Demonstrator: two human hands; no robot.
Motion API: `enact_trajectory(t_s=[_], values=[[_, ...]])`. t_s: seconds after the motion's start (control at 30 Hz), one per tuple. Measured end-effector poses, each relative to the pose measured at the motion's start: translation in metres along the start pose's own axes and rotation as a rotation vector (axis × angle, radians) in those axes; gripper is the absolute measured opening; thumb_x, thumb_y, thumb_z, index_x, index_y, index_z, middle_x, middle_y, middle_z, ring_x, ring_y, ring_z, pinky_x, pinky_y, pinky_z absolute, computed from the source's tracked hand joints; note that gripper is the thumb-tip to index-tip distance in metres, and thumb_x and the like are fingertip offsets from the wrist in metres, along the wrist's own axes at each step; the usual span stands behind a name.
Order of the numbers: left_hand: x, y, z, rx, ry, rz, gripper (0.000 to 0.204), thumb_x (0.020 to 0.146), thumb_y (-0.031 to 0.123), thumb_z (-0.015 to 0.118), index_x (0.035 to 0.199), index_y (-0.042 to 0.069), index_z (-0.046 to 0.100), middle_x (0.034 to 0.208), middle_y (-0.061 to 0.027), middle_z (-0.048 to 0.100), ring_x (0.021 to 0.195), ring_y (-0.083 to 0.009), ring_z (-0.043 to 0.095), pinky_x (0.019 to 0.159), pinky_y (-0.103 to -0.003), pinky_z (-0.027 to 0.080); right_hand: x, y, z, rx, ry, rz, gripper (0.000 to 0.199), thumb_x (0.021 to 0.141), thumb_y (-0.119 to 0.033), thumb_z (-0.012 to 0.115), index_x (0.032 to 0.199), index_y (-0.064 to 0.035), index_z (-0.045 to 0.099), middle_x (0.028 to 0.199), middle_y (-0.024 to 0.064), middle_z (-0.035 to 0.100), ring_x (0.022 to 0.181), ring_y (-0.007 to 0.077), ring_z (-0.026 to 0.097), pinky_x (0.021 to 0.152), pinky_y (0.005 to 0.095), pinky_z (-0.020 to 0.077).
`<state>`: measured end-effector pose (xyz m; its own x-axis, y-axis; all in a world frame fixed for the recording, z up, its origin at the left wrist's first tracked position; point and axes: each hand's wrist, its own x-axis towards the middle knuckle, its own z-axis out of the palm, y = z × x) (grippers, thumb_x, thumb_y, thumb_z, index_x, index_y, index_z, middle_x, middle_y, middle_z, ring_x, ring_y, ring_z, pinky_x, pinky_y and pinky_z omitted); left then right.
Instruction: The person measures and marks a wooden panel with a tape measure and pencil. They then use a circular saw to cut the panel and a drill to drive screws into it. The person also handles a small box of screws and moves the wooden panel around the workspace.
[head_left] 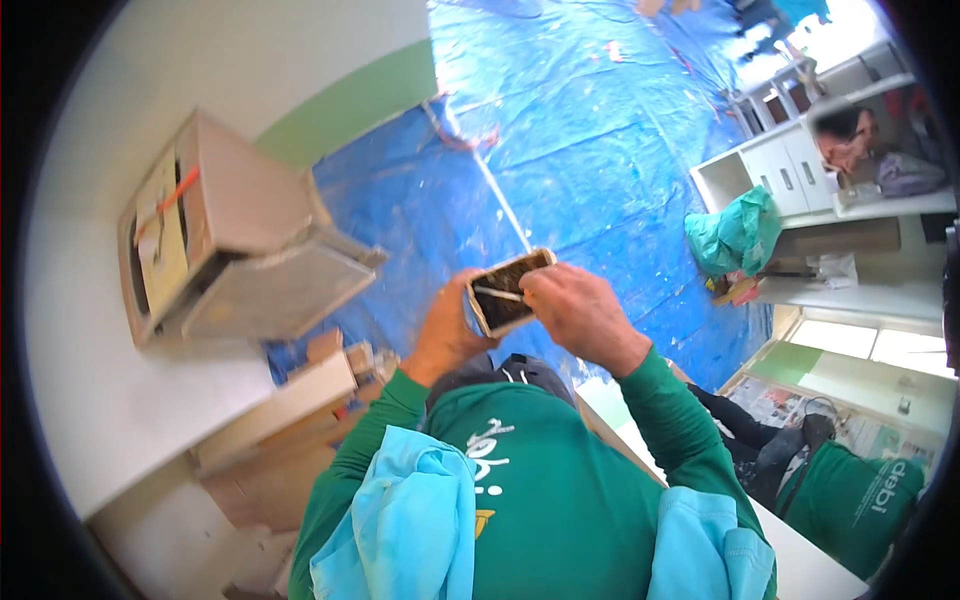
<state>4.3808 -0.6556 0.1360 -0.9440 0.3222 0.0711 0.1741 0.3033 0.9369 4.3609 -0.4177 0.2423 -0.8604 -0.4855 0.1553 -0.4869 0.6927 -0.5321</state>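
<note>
My left hand [446, 330] is closed round the lower left side of a smartphone [507, 312] with a dark face and a pale rim. The phone is held tilted in front of my body. At its right edge, my right hand [583, 312] has its fingers curled together over the dark face. A thin white strip [497, 293] runs across the face to these fingertips. I cannot tell whether it is a stick in my fingers or something on the screen.
A crinkled blue sheet [560, 150] covers the floor. At left stands a brown cardboard box [250, 200] on a white surface. White drawers [790, 175] and a green plastic bag [737, 232] are at right. Another person in a green shirt [850, 500] is at the lower right.
</note>
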Motion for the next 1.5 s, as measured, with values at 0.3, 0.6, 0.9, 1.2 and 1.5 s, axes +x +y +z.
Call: enact_trajectory(t_s=[0.3,0.6,0.9,1.2,1.5], values=[[0.221,0.024,0.088,0.039,-0.499,0.210,0.092,0.069,0.027,0.100,0.144,0.005,0.050,0.134,-0.0200,0.064,0.124,-0.0403,0.065,0.105,-0.047,0.052,0.019,0.169,-0.038,-0.246,-0.179,0.354,0.010,0.086,-0.015,0.069,0.094,-0.0101,0.067,0.080,0.0110,0.072,0.075,0.0317,0.074,0.067,0.0476,0.0550],[0.457,0.071,0.172,0.084,-0.466,0.087,0.092,0.070,0.017,0.098,0.146,0.004,0.048,0.130,-0.0200,0.065,0.119,-0.0381,0.067,0.103,-0.045,0.053,0.108,0.371,-0.166,-0.262,-0.084,0.271,0.015,0.084,-0.020,0.074,0.090,-0.0098,0.064,0.088,0.0086,0.073,0.084,0.0286,0.074,0.076,0.0456,0.0535],[0.697,0.051,0.217,-0.019,-0.295,0.114,0.093,0.067,0.015,0.099,0.145,0.004,0.050,0.133,-0.0183,0.065,0.123,-0.0354,0.067,0.104,-0.044,0.054,0.232,0.584,-0.308,0.114,0.349,0.499,0.048,0.093,-0.031,0.078,0.127,0.0010,0.067,0.118,0.0206,0.073,0.105,0.0394,0.070,0.095,0.0479,0.0553],[1.001,0.062,0.261,0.018,-0.674,0.094,0.094,0.067,0.020,0.095,0.146,0.003,0.049,0.133,-0.0260,0.062,0.129,-0.0442,0.059,0.109,-0.047,0.048,0.329,0.759,-0.377,0.428,0.296,1.092,0.049,0.100,-0.030,0.070,0.140,-0.0046,0.059,0.120,0.0272,0.073,0.113,0.0480,0.070,0.095,0.0494,0.0551],[1.257,0.081,0.374,0.076,-0.920,0.311,0.101,0.068,0.021,0.094,0.151,0.004,0.040,0.148,-0.0273,0.053,0.141,-0.0465,0.050,0.117,-0.050,0.042,0.364,0.955,-0.443,0.417,0.481,1.134,0.041,0.102,-0.020,0.058,0.139,-0.0027,0.057,0.116,0.0304,0.072,0.111,0.0526,0.067,0.094,0.0540,0.0541]])
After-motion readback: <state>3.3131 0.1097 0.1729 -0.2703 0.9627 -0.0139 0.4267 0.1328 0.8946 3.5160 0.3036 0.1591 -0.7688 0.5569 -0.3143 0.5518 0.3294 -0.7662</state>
